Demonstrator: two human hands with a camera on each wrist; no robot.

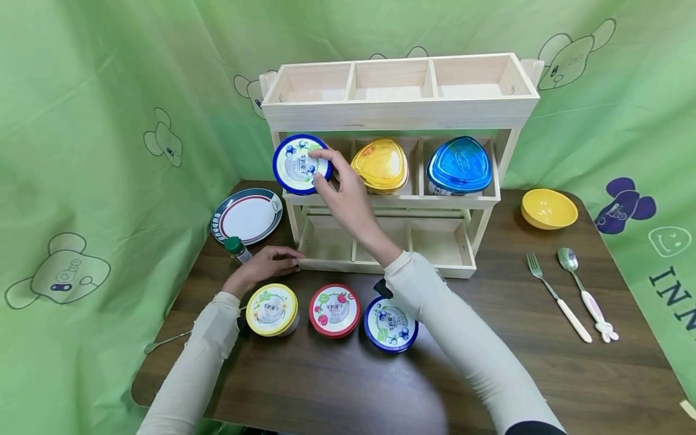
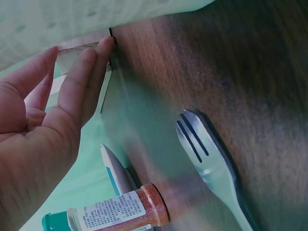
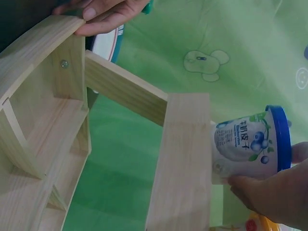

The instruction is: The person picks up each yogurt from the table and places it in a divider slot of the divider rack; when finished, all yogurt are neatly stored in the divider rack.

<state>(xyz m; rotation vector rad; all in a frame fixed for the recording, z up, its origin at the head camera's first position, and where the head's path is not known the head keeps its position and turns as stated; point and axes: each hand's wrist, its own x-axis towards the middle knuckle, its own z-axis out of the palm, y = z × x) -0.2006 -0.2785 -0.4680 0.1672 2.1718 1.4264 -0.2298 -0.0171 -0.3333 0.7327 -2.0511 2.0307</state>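
My right hand [image 1: 350,196] grips a white tub with a blue lid and blueberry print [image 3: 250,144] at the left compartment of the wooden shelf's middle tier. The shelf's front board hides the tub's base in the right wrist view. My left hand [image 1: 267,264] touches the lower left front corner of the wooden shelf [image 1: 399,115] with fairly straight fingers. A yellow-lidded container [image 1: 380,164] and a blue-lidded one [image 1: 461,164] sit in the middle and right compartments of that tier. Before the shelf stand a yellow-lidded tub [image 1: 272,310], a red-lidded tub [image 1: 334,310] and another blue-lidded tub [image 1: 390,324].
A green-capped seasoning bottle [image 2: 115,211] stands beside my left hand, near a dark-rimmed plate [image 1: 247,216]. A metal fork [image 2: 211,173] lies at the table's left. To the right are a yellow bowl [image 1: 549,209], a white-handled fork [image 1: 560,299] and a spoon [image 1: 587,295].
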